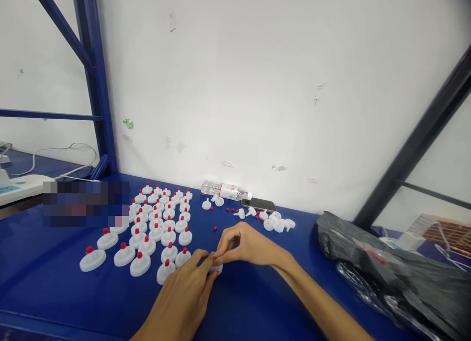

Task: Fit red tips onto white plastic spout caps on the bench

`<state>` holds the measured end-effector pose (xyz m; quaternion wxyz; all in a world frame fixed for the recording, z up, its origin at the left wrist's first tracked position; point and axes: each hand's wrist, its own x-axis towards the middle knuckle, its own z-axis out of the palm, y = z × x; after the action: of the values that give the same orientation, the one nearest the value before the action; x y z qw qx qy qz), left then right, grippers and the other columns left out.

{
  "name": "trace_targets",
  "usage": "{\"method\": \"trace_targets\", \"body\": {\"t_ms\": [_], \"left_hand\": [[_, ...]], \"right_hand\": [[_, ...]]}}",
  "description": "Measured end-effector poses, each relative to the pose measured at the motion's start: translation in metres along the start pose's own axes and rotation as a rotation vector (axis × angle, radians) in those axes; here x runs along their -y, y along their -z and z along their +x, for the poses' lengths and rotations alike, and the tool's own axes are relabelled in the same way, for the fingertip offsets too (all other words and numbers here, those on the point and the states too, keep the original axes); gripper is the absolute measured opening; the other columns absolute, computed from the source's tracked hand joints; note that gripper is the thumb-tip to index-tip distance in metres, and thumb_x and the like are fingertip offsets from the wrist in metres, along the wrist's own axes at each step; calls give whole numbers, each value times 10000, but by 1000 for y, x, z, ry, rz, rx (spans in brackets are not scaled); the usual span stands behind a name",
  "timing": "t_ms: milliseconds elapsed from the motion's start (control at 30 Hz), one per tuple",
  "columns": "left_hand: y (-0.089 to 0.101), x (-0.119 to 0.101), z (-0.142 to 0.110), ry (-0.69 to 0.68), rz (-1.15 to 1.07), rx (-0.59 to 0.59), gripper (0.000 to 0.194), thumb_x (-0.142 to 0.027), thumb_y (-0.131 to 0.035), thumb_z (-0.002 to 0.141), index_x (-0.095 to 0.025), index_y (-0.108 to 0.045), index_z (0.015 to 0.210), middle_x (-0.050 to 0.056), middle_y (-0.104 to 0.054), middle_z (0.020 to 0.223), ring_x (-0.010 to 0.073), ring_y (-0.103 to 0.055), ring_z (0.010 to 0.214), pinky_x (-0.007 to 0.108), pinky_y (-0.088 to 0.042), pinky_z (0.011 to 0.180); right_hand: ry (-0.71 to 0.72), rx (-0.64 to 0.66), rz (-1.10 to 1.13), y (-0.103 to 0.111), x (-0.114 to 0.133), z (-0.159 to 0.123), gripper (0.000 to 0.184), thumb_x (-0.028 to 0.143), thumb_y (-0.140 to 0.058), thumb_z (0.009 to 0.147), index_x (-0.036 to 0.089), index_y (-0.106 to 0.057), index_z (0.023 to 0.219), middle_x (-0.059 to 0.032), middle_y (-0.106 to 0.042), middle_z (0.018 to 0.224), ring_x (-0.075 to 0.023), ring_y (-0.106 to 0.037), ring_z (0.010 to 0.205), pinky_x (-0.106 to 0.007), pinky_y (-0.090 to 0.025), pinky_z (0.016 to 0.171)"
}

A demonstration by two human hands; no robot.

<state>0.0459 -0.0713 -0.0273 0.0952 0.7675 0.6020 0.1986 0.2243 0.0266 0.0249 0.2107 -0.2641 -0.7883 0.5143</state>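
A white plastic nozzle cap (217,269) is held low over the blue table between my hands, and mostly their fingers hide it. My left hand (189,287) closes its fingers around the cap's near side. With thumb and forefinger, my right hand (245,245) pinches at the top of the same cap; whatever sits in that pinch is hidden. To the left stand several rows of white caps with red tips (140,264), upright. Beyond my right hand lie a loose red tip (215,228) and a loose pile of white nozzle caps without red tips (279,223).
A clear bottle (230,190) lies on its side near the wall, beside a dark phone (259,204). At the right are a grey plastic bag (386,262) and a dark slanted post (412,130). A blue frame post (97,86) rises at the left, near a white power strip (27,186).
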Motion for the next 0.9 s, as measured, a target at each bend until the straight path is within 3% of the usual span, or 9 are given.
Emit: {"method": "trace_targets", "body": {"t_ms": [200,367,467,667,800,900], "left_hand": [[-4,2,-3,-11,-26,-103,384,-252,-350,1056,-209,-705,1195,105,-749,1180,261,-756,1015,399,-597,853],[-6,4,-5,-68,-38,-214,368,-269,-448,1024,-253,-646,1334,59,-809,1090,224,-789,885,280,-592,710],[-2,2,-7,-163,-22,-242,305,-228,-487,1016,-295,-684,1239,4,-817,1062,189,-794,841,228,-573,655],[-4,0,-6,-389,80,-341,314,-122,-422,1010,-248,-710,1013,-20,-798,848,154,-770,682,198,-512,540],[0,-6,-11,-317,-25,-305,302,-159,-441,1009,-269,-720,970,-19,-779,781,143,-754,658,187,-504,561],[24,-2,-23,-252,-95,-299,244,-239,-500,993,-311,-734,988,-34,-793,796,143,-746,654,190,-505,593]], "right_hand": [[12,11,-94,2,3,-2,263,372,-871,751,190,-752,900,-10,-758,789,-157,-695,725,-274,-533,726],[-26,56,19,4,0,-3,443,234,-889,695,224,-609,1038,21,-769,847,-142,-712,727,-261,-535,726],[-83,84,85,6,-1,-4,519,243,-937,632,221,-601,1026,29,-756,828,-135,-710,718,-255,-544,731],[-260,351,264,30,-3,-14,636,322,-973,610,221,-681,1166,-39,-768,1013,-186,-756,906,-314,-603,838],[-299,373,214,43,-10,-17,627,313,-950,669,228,-693,1234,-55,-765,1066,-169,-750,931,-294,-598,857],[-284,344,172,43,-12,-15,559,328,-911,732,224,-701,1240,-55,-768,1056,-151,-751,897,-257,-572,831]]}}
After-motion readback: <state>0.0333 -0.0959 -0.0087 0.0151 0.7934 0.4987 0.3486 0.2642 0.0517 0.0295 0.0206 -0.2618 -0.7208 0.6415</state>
